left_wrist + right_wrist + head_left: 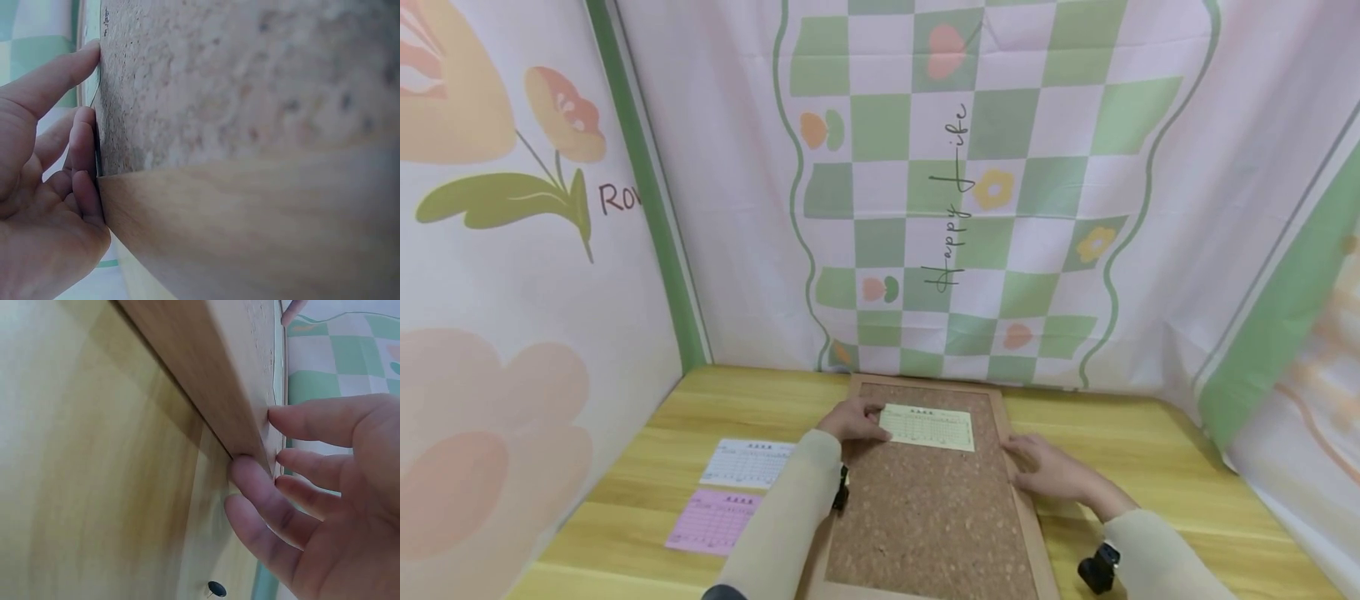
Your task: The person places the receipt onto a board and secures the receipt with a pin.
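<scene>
Printed fabric [1000, 192], checked green and white with flowers and the words "Happy Life", closes off the back and sides of a pale wooden table [1150, 450]. On this table we see a cork board [925, 508] in a wooden frame, lying flat with its long axis running away from the person.

A yellow card [928, 427], printed with a table of small entries, lies on the far part of the cork. The left hand [852, 419] rests on the board at the card's left edge; its fingers [83, 147] are nearly straight and lie flat against the surface, the fingertips touching the card without curling round it. In the left wrist view the forefinger reaches toward the frame's far edge.

The right hand [1051, 468] lies at the board's right frame, just below the card's right corner. Its fingers [312, 422] are extended and slightly spread; in the right wrist view they press against the wooden frame edge, and nothing is gripped.

Left of the board, two more cards lie flat on the table: a white card [748, 462] farther away and a pink card [712, 521] nearer, close together. A small dark pin [217, 588] sits on the table near the right hand, seen only in the right wrist view.
</scene>
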Demonstrator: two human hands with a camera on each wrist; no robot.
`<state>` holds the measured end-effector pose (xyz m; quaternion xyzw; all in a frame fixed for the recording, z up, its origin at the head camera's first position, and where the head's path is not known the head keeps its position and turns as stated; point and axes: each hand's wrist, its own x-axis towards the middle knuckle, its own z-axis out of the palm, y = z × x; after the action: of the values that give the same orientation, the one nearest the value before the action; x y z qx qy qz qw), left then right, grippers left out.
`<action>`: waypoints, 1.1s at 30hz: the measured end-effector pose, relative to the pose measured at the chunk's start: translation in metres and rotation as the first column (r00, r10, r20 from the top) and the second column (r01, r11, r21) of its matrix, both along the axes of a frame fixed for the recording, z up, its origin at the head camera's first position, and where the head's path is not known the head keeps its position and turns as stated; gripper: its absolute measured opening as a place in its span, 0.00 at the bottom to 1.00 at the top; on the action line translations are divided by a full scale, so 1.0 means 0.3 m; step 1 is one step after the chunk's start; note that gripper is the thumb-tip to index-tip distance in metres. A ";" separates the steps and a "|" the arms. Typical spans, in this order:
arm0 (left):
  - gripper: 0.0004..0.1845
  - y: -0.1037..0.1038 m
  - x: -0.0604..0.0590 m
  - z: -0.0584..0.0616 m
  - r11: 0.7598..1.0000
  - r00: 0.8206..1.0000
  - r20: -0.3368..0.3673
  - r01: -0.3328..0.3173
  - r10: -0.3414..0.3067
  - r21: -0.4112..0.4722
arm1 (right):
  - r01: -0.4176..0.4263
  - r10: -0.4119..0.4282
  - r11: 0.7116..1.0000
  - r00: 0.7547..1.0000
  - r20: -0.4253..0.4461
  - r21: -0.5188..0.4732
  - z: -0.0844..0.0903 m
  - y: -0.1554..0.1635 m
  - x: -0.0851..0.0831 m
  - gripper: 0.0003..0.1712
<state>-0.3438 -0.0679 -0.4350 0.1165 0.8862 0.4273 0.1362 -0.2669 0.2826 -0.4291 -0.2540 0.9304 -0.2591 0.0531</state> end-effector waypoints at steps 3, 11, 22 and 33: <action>0.36 -0.001 -0.002 -0.005 1.000 1.000 0.002 0.006 -0.006 0.007 | 0.013 -0.013 1.000 0.999 0.040 -0.018 -0.002 0.005 0.004 0.35; 0.38 -0.013 -0.025 -0.035 0.999 0.999 0.017 0.027 -0.028 0.035 | 0.045 -0.040 0.997 0.995 0.086 -0.057 0.000 0.003 0.014 0.35; 0.40 -0.044 -0.015 -0.018 0.988 0.989 0.006 0.144 -0.145 0.050 | 0.084 -0.068 0.991 0.988 0.141 -0.107 -0.007 0.006 0.031 0.36; 0.29 -0.121 0.017 0.064 0.961 0.958 -0.086 0.275 -0.273 0.007 | 0.084 -0.068 0.990 0.988 0.138 -0.115 -0.006 0.005 0.032 0.36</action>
<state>-0.3386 -0.1042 -0.4159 0.2573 0.8624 0.4072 0.1555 -0.2573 0.2841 -0.4310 -0.2030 0.9164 -0.3330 0.0900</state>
